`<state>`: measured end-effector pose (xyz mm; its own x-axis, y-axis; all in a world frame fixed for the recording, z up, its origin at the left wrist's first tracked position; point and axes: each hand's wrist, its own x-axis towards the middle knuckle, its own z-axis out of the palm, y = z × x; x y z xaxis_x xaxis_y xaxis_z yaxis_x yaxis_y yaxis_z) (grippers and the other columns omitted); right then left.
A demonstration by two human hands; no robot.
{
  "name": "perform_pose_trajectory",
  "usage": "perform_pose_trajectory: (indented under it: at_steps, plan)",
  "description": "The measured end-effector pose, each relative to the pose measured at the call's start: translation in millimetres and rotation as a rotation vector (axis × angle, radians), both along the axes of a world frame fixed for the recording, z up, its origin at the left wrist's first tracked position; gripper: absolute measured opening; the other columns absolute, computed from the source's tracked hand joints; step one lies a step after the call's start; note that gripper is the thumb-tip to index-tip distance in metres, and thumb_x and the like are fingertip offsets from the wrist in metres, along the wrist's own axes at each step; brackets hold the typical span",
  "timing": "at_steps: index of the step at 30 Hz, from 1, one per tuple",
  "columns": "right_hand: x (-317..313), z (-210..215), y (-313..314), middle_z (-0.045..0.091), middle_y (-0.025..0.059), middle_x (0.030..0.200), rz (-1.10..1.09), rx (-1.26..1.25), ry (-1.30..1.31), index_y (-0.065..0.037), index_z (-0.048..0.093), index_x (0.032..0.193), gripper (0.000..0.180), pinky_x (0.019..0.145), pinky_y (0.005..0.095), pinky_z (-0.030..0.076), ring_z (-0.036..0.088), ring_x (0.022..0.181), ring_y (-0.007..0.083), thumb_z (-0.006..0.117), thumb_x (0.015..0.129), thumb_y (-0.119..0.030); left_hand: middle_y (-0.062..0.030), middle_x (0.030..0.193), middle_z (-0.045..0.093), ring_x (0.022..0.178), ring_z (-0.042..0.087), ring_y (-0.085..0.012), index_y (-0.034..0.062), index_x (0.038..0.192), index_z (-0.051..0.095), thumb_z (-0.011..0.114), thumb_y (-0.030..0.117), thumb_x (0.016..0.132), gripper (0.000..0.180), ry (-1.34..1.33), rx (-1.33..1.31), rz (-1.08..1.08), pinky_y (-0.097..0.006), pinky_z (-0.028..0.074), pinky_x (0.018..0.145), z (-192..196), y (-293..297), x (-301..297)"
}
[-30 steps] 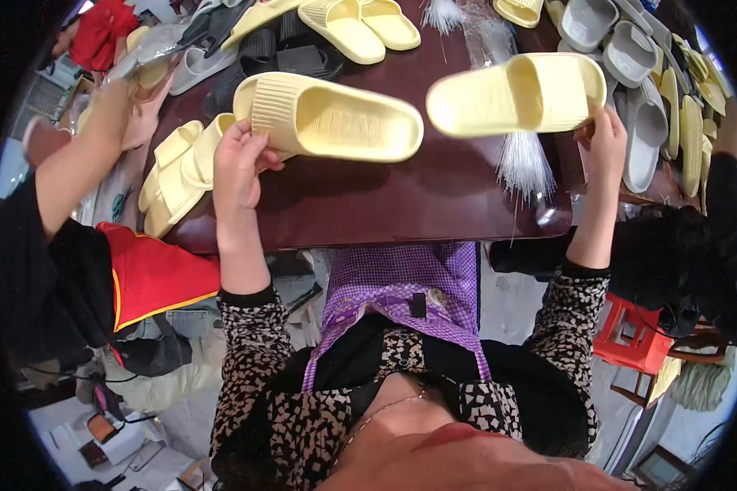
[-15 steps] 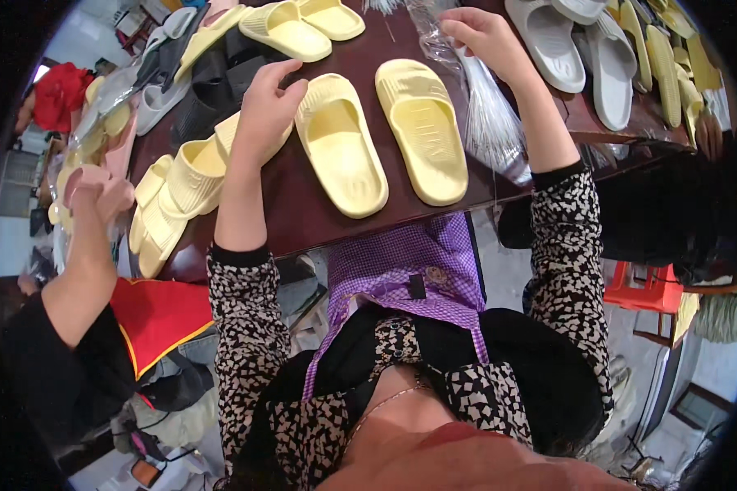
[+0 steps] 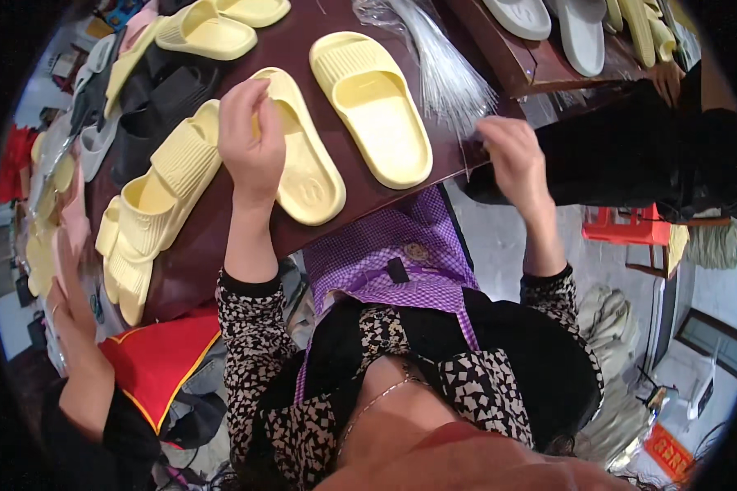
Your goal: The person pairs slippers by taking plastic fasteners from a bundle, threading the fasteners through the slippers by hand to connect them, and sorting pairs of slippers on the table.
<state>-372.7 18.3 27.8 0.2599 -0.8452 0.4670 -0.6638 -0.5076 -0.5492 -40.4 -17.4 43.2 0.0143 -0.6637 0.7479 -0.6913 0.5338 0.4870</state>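
Observation:
Two pale yellow slippers lie on the dark red table in front of me, soles down. The left slipper is partly covered at its strap by my left hand. My left hand's fingers are curled toward the thumb, and whether anything is between them is hidden. The right slipper lies slightly farther away, untouched. Beside it is a bundle of thin white plastic strands, partly in clear film. My right hand is just beyond the table's edge, below the strand ends, its fingers pinched together; anything held there is too fine to make out.
More yellow slippers lie stacked at left, with black slippers behind them. Grey slippers sit on another table at far right. A co-worker's arm is at left, and another person's dark-clothed leg extends at right.
My right hand has come down toward me from the strand bundle to the table's edge, its fingers drawn together. My left hand has curled up over the left slipper's strap. The view has shifted.

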Motion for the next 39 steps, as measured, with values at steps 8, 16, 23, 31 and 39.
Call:
perform_pose_trajectory:
  at_steps: [8, 16, 23, 31, 39]
  plan:
    - [8.2, -31.3, 32.0, 0.064, 0.0064, 0.105, 0.046, -0.146, 0.369, -0.008, 0.067, 0.094, 0.028, 0.09, 0.0405, 0.038, 0.059, 0.097, 0.0267, 0.066, 0.068, 0.001, -0.0137, 0.093, 0.059, 0.084, 0.059, -0.0267, -0.002, 0.097, 0.058, 0.054, -0.01, 0.076, 0.023, -0.055, -0.01, 0.044, -0.032, 0.048, 0.077, -7.2, 7.5, -0.4]
    - [9.5, -26.9, 40.5, 0.065, 0.0117, 0.098, 0.112, -0.22, 0.069, -0.004, 0.065, 0.091, 0.022, 0.083, 0.0388, 0.042, 0.06, 0.092, 0.0274, 0.067, 0.069, -0.001, -0.0132, 0.093, 0.06, 0.086, 0.058, -0.0294, -0.0012, 0.095, 0.059, 0.057, -0.008, 0.076, 0.021, -0.071, -0.047, 0.075, -0.036, 0.048, 0.077, -6.6, 15.4, -0.7]
    - [9.4, 27.1, 46.3, 0.065, 0.0155, 0.09, 0.313, -0.115, -0.334, 0.0, 0.063, 0.087, 0.015, 0.065, 0.0345, 0.047, 0.061, 0.072, 0.0272, 0.065, 0.078, -0.011, -0.0105, 0.104, 0.059, 0.085, 0.058, -0.0257, 0.0015, 0.09, 0.06, 0.07, 0.005, 0.068, 0.024, -0.05, 0.091, -0.481, -0.034, 0.047, 0.072, 19.8, 38.2, -88.0]
    - [19.4, 53.5, 23.7, 0.064, 0.017, 0.086, 0.453, -0.102, -0.384, 0.006, 0.06, 0.092, 0.015, 0.066, 0.035, 0.048, 0.059, 0.07, 0.0248, 0.059, 0.083, -0.006, -0.0104, 0.095, 0.064, 0.082, 0.06, -0.0227, 0.001, 0.095, 0.061, 0.066, -0.001, 0.074, 0.022, 0.036, 0.232, -0.713, -0.032, 0.047, 0.073, -7.0, 31.2, -113.1]
    - [54.3, 22.2, -108.1, 0.062, 0.0159, 0.109, 0.162, 0.167, -0.111, 0.0, 0.057, 0.115, 0.032, 0.084, 0.0309, 0.046, 0.06, 0.099, 0.0251, 0.058, 0.084, -0.009, -0.0069, 0.094, 0.065, 0.083, 0.059, -0.0129, -0.001, 0.096, 0.06, 0.051, 0.006, 0.091, 0.012, 0.742, 0.749, -0.574, -0.027, 0.048, 0.078, 14.7, 29.6, -90.0]
